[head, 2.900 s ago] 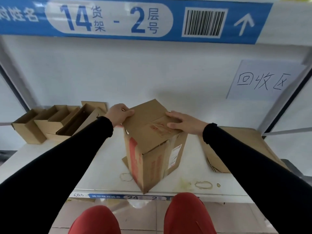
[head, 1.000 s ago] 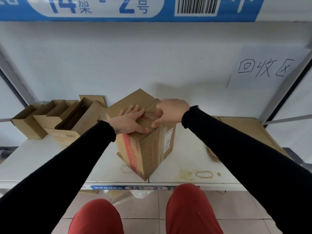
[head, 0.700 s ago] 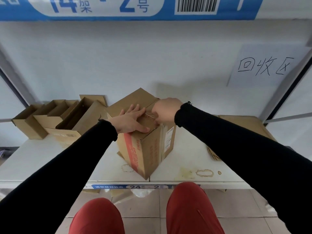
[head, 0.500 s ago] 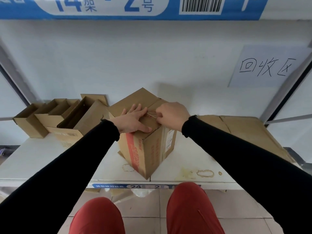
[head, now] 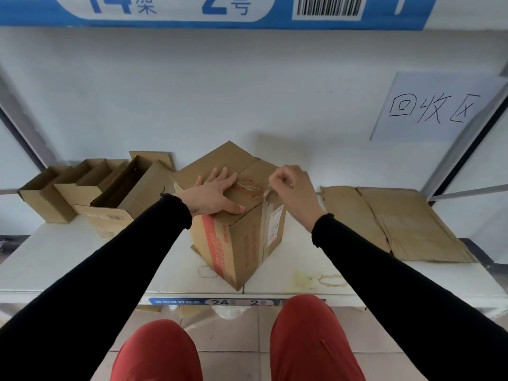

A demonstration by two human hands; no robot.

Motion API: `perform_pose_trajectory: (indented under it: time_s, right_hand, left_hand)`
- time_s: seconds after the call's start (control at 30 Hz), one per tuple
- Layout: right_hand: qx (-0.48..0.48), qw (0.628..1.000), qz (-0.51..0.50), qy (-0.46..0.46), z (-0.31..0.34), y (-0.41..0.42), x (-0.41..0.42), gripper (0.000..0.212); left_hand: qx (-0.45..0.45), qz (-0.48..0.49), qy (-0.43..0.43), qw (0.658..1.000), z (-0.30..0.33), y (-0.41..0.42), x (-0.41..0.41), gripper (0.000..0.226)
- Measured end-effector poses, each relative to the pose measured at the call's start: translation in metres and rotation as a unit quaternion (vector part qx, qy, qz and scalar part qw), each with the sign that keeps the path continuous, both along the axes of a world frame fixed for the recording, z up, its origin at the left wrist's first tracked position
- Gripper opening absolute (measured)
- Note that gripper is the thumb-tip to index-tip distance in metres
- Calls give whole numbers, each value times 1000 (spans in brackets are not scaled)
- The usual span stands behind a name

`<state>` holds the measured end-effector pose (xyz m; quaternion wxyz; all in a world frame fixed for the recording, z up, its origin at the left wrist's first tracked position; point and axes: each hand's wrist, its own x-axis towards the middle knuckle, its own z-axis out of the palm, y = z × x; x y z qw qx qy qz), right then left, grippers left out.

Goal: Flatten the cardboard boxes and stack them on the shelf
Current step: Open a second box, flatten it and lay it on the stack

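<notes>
**Tape coming off the sealed box**

Left of the taped box [head: 236, 229] sit open boxes [head: 90, 188] on the shelf [head: 68, 259]. The left hand [head: 213, 195] presses flat on its top, fingers spread. The right hand [head: 292, 189] pinches a tape strip [head: 264, 192] at its edge. Right of it lies flattened cardboard [head: 395, 221].

The left hand [head: 213, 195] lies flat, fingers spread and straight, palm down. The right hand [head: 292, 192] is raised, fingertips pinched together; both arms reach forward.
</notes>
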<state>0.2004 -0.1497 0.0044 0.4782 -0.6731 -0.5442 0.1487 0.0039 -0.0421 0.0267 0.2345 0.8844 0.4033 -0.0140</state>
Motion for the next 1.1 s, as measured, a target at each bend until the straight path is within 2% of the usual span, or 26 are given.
perform_pose_trajectory:
  time_s: [0.03, 0.07, 0.17, 0.27, 0.33, 0.4, 0.43, 0.47, 0.5, 0.57, 0.63, 0.67, 0.7, 0.77, 0.87, 0.93, 1.0, 1.03, 1.1]
  right_hand:
    - [-10, 1000, -4, 28, 6, 0, 2, 23]
    - [-23, 1000, -8, 18, 11, -1, 2, 34]
    - [-101, 982, -37, -156, 28, -5, -9, 62]
    - [-152, 937, -56, -309, 34, 5, -20, 60]
    - [-180, 928, -44, -323, 31, 12, -17, 47]
    - [-167, 955, -36, -241, 20, 12, -13, 40]
    - [-142, 977, -34, -152, 13, 8, -13, 39]
    - [-110, 993, -36, -20, 8, 0, -14, 37]
    - [-77, 988, -38, 132, 2, -9, -16, 34]
    - [-31, 917, -44, 396, -15, -24, -24, 24]
    - [5, 813, -54, 580, -35, -35, -31, 23]
    - [21, 763, -53, 643, -42, -38, -35, 27]
    - [30, 728, -51, 683, -46, -40, -39, 29]
    - [40, 703, -42, 709, -45, -41, -43, 30]
    - [58, 714, -25, 697, -31, -34, -42, 35]
    - [63, 724, -8, 687, -16, -25, -38, 33]
    - [73, 739, 13, 669, 4, -15, -35, 29]
    - [76, 754, 27, 651, 15, -10, -35, 26]
    - [71, 793, 58, 602, 40, -2, -39, 23]
  left_hand:
    - [-1, 2, -2, 1000, 0, 0, 0, 104]
    - [-1, 2, -3, 1000, 0, 0, 0, 104]
    - [2, 3, -4, 1000, -1, -3, 2, 103]
    - [-3, 4, 0, 1000, 1, -4, 2, 103]
    - [-10, 7, 5, 1000, 3, -5, 0, 103]
    - [-16, 8, 7, 1000, 5, -6, -3, 102]
    - [-20, 9, 6, 1000, 6, -6, -4, 102]
    - [-25, 9, 3, 1000, 7, -7, -5, 101]
    - [-28, 8, -1, 1000, 7, -7, -5, 100]
    - [-26, 8, -2, 1000, 6, -8, -5, 98]
    - [-4, 11, 10, 1000, 3, -10, -1, 101]
    - [12, 15, 15, 1000, 2, -13, 1, 104]
    - [24, 21, 12, 999, 1, -15, 2, 106]
    - [37, 24, -5, 999, -1, -21, 3, 111]
    - [73, -4, 5, 997, 0, -34, 2, 120]
    - [90, 10, -18, 996, 4, -40, 3, 116]
    - [68, 53, -94, 992, 11, -40, 1, 105]
    - [27, 74, -152, 985, 17, -41, -2, 100]
    - [-101, 110, -307, 940, 26, -43, -9, 84]
